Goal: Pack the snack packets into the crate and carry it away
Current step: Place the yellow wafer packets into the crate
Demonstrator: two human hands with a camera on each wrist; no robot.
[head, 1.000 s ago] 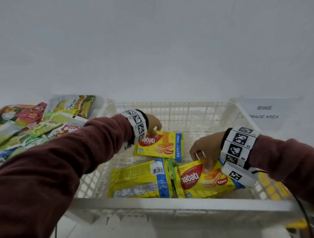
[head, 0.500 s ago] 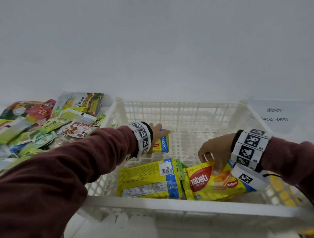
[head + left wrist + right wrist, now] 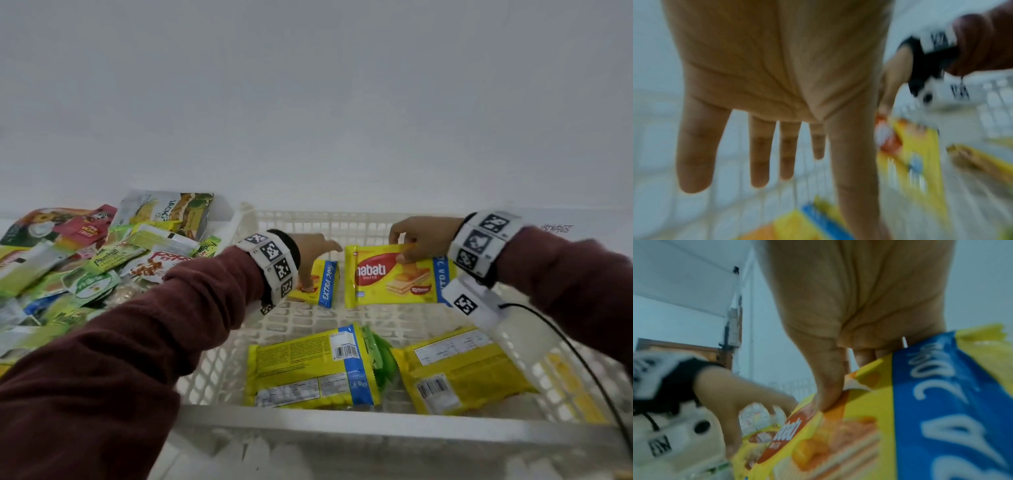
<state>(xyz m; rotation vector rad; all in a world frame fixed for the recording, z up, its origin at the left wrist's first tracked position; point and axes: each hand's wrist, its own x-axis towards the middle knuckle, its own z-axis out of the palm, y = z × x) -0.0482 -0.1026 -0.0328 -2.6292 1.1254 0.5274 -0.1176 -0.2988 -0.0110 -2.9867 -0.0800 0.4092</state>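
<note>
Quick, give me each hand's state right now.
Left hand: open, straight fingers touching the far-left wafer packet.
Right hand: pinching the Nabati wafer packet by its top edge.

Right hand (image 3: 849, 305) pinches yellow wafer packet (image 3: 869, 426), thumb (image 3: 828, 382) pressed on front, fingers behind top edge. Blue band along packet's right side. Left hand (image 3: 740, 402) at lower left, fingers spread, reaching toward second yellow packet (image 3: 756, 439). Blurred.

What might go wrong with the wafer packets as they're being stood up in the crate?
The right hand only pinches its Nabati wafer packet by the top edge, so it may flop over. The left hand, fingers straight, barely props the other wafer packet, which could topple in the crate.
</note>
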